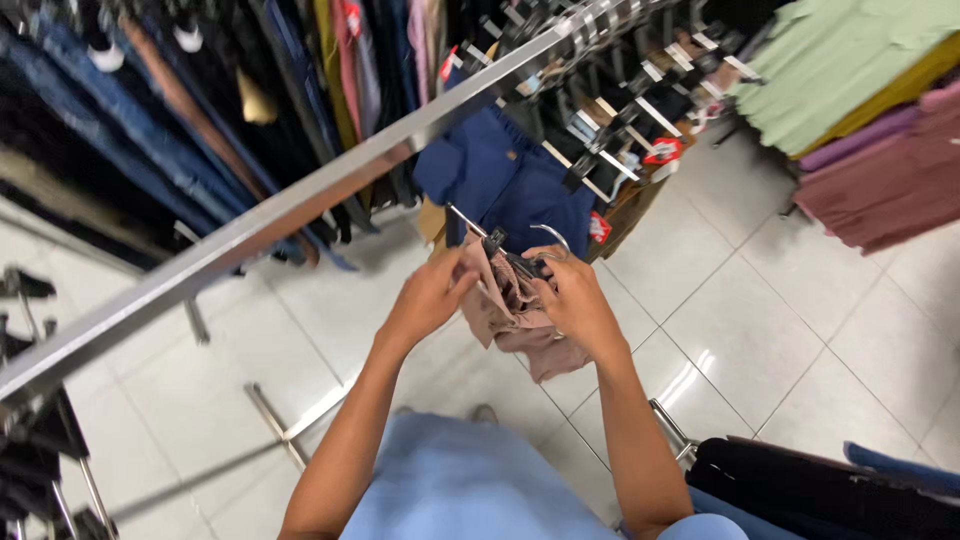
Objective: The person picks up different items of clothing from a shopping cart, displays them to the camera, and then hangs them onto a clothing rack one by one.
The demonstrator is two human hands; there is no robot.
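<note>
Pink garment (515, 315) held mid-air below the metal rail (300, 205), gathered against a clip hanger (510, 255), not yet hung. Left hand (430, 298) pinched on the cloth edge at the hanger bar; right hand (575, 300) closed around hanger and cloth. Beyond: blue trousers (510, 180) on the rail, white tiled floor (760, 320).
</note>
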